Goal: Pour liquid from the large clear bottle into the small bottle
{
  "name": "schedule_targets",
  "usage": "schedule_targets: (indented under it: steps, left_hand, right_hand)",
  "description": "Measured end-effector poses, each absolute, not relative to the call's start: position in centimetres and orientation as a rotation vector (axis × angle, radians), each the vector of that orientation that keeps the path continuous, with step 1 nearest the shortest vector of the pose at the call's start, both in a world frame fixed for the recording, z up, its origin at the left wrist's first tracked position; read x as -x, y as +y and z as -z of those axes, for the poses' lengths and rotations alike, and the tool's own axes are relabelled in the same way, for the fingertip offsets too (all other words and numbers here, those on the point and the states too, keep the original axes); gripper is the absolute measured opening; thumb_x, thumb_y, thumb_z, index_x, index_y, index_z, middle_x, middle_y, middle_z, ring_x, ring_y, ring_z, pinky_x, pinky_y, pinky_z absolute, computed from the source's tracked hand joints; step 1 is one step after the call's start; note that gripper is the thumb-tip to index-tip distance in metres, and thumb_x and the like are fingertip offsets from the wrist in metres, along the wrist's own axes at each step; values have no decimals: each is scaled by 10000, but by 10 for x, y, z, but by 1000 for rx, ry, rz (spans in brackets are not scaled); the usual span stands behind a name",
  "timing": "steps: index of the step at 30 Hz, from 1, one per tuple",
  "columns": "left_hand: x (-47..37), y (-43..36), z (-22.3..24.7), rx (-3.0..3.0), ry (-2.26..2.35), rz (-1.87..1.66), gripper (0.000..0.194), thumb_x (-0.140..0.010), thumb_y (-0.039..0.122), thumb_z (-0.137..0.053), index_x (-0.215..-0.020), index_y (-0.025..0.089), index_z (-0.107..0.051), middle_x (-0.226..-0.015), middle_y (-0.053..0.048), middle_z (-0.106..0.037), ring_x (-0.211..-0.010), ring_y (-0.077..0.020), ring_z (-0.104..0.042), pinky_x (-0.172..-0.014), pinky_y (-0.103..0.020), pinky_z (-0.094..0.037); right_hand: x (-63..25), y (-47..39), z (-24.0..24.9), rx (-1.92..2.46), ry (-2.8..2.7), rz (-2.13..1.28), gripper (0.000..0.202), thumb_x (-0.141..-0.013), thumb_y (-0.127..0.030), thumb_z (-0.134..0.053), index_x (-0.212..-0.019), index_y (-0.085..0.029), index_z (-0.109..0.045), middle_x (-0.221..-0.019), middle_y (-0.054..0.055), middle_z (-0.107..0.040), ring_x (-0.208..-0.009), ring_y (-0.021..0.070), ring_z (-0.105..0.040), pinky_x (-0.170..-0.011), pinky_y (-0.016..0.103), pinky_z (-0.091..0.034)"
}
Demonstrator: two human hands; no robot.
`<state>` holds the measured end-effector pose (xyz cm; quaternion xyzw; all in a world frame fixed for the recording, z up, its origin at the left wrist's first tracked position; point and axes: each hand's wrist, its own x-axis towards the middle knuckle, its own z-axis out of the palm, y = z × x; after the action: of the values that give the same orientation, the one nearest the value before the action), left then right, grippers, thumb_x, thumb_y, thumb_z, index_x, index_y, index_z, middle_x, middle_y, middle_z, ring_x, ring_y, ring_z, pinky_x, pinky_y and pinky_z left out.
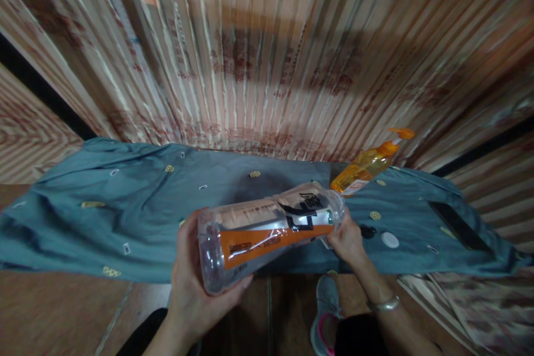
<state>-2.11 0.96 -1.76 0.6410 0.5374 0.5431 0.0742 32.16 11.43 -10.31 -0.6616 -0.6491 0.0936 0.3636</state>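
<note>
A large clear plastic bottle (267, 228) with an orange, white and black label lies tilted between both hands. My left hand (204, 283) is wrapped round its wide base end, thumb below. At the other end, my right hand (344, 236) grips the bottle near its neck; part of the fingers is hidden behind it. Beyond the right hand stands a pump bottle (365, 167) of orange-yellow liquid with an orange pump top, on the blue-green cloth (146, 211).
A white round lid (390, 240) and a small black object (368, 232) lie right of my right hand. Farther right is a flat dark rectangular object (459, 225). Striped patterned curtains (267, 55) hang behind the cloth-covered surface. A grey shoe (327, 300) shows on the floor below.
</note>
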Motion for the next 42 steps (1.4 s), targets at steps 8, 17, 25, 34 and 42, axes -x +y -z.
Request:
schedule_targets:
  steps: [8, 17, 25, 34, 42]
  left_hand:
    - [23, 8, 18, -1904, 1586, -1585, 955, -775, 392, -859, -1600, 314, -383, -1345, -151, -683, -1129, -400, -778, -891, -558, -700]
    - [17, 8, 18, -1833, 1599, -1662, 885, -790, 459, -823, -1566, 280, -437, -1313, -160, -691, -1112, -414, -780, -886, -575, -695]
    - [14, 9, 20, -1756, 1616, -1703, 873, -749, 446, -847, -1521, 259, -484, -1296, -152, -719, -1095, -390, -785, -886, -542, -695]
    - [14, 9, 14, -1789, 1596, -1705, 835, -796, 441, -811, -1541, 296, -463, -1280, -119, -731, -1038, -351, -803, -833, -493, -713]
    - [13, 9, 16, -1769, 1589, -1743, 831, -804, 463, -802, -1552, 305, -478, -1296, -131, -724, -1064, -384, -800, -849, -537, -709]
  right_hand:
    - [-321, 115, 104, 1711, -1671, -234, 507, -803, -508, -600, -1223, -226, -638, -1075, 105, -808, -974, 309, -786, -858, 422, -638]
    - [-322, 114, 106, 1722, -1681, -227, 556, -812, -508, -591, -1275, -202, -638, -1075, 122, -813, -977, 315, -788, -867, 436, -638]
    - [-320, 114, 103, 1687, -1670, -241, 511, -809, -515, -595, -1219, -214, -637, -1082, 132, -811, -993, 324, -788, -879, 444, -638]
    - [-322, 115, 105, 1688, -1659, -234, 493, -787, -482, -595, -1204, -223, -629, -1060, 122, -812, -981, 330, -788, -874, 450, -644]
    - [-323, 115, 107, 1725, -1669, -251, 529, -780, -506, -586, -1216, -207, -615, -1102, 145, -809, -1011, 342, -789, -895, 471, -638]
